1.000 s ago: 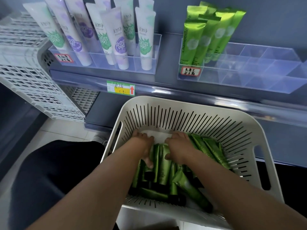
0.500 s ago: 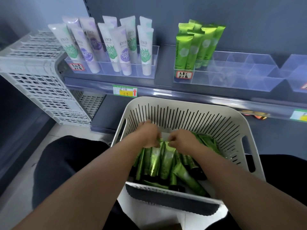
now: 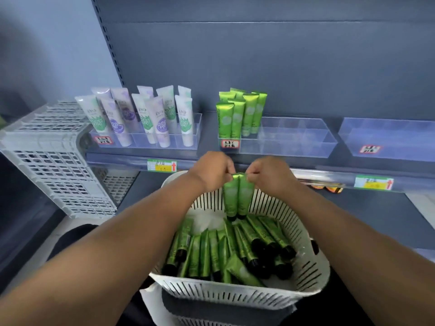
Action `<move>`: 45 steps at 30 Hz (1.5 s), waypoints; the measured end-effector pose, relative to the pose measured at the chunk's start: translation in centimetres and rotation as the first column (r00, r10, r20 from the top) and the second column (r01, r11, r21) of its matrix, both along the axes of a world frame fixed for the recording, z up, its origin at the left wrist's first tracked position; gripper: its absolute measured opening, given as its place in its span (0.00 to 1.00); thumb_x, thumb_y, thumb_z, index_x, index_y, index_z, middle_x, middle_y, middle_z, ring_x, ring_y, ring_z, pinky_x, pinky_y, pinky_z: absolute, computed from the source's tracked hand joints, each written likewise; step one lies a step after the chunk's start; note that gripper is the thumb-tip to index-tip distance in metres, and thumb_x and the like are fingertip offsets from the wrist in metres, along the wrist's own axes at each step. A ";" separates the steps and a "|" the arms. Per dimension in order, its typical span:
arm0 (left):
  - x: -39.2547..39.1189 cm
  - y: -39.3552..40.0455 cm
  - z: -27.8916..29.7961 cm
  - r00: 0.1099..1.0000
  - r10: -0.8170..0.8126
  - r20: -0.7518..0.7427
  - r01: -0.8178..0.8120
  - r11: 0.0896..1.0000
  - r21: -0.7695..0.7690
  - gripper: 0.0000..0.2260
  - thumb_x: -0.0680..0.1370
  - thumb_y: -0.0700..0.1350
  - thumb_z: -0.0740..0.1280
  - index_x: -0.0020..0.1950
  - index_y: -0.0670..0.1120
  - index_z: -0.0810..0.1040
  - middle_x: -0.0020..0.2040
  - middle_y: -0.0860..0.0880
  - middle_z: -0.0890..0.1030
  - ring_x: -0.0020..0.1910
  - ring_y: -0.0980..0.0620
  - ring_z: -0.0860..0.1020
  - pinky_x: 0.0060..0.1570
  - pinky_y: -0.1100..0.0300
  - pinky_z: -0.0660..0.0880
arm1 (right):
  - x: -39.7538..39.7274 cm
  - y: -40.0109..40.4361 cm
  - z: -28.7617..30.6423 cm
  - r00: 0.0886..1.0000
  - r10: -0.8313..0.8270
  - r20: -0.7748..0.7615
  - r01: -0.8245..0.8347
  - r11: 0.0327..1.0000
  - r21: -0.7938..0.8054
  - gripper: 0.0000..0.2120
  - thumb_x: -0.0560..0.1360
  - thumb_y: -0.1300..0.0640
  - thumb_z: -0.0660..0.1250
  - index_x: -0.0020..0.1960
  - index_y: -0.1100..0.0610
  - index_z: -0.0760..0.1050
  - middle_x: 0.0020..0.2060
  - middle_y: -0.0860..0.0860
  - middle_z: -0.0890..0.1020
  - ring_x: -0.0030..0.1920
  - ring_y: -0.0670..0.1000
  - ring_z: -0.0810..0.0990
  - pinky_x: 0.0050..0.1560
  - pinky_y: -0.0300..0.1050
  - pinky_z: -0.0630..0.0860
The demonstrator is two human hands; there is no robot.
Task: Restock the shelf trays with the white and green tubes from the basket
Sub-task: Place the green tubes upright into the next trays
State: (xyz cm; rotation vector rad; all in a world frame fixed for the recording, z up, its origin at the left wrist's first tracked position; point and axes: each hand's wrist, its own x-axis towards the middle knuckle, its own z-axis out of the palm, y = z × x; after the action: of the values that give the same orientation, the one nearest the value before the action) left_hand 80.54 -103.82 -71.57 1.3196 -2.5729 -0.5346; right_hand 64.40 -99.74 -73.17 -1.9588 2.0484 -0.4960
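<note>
Looks to me like retail shop aisle. I see dark metal shelving (image 3: pixel 282 67) with slotted upright, clear display trays (image 3: pixel 294 142) holding upright cosmetic tubes (image 3: pixel 237 116), handwritten red-bordered labels (image 3: pixel 230 144), yellow-green price tags (image 3: pixel 162 165) on shelf edge, grey stock crate (image 3: pixel 54 161) beside.

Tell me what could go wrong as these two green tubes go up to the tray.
1. Each hand, left hand and right hand, pinches only the crimped top of its tube; the two green tubes hang cap-down and might slip back into the basket.
2. The green tubes on the shelf stand upright and packed in the clear tray; a careless insert could topple them.
</note>
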 end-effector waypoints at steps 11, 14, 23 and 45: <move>-5.4 -3.1 10.6 0.991 0.050 -0.125 -0.087 0.948 -0.308 0.06 0.75 0.43 0.68 0.50 0.48 0.83 0.51 0.47 0.84 0.52 0.45 0.80 0.55 0.54 0.76 | -4.2 -3.0 11.7 0.986 -0.164 -0.044 0.139 0.928 -0.345 0.09 0.74 0.61 0.62 0.43 0.64 0.80 0.39 0.60 0.82 0.44 0.61 0.80 0.41 0.46 0.74; -6.7 -4.6 12.3 0.987 0.085 -0.139 -0.127 0.937 -0.327 0.07 0.76 0.43 0.67 0.51 0.48 0.83 0.52 0.46 0.83 0.52 0.43 0.80 0.54 0.51 0.77 | -5.1 -5.4 13.4 0.977 -0.204 -0.053 0.166 0.901 -0.401 0.08 0.73 0.62 0.61 0.40 0.66 0.76 0.36 0.60 0.78 0.38 0.59 0.76 0.30 0.43 0.64; -8.9 -7.9 12.4 0.981 0.149 -0.122 -0.179 0.939 -0.294 0.09 0.77 0.43 0.66 0.56 0.48 0.82 0.56 0.43 0.81 0.55 0.41 0.78 0.55 0.53 0.76 | -6.7 -10.9 12.5 0.981 -0.184 -0.064 0.146 0.912 -0.384 0.10 0.74 0.62 0.60 0.44 0.64 0.79 0.42 0.61 0.82 0.45 0.61 0.80 0.43 0.46 0.76; -10.0 -10.9 8.6 0.986 0.162 0.026 -0.151 0.958 -0.243 0.09 0.76 0.39 0.65 0.53 0.47 0.82 0.54 0.43 0.80 0.56 0.42 0.77 0.55 0.52 0.76 | -6.3 -12.3 9.4 0.979 -0.168 -0.120 0.151 0.979 -0.138 0.11 0.79 0.57 0.58 0.39 0.55 0.74 0.45 0.58 0.79 0.52 0.60 0.78 0.43 0.44 0.68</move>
State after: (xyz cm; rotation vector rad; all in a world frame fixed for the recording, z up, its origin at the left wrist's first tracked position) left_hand 70.58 -114.74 -62.98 1.4453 -2.4453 -0.1605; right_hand 58.11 -112.03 -63.79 -1.9534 2.3229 -0.5596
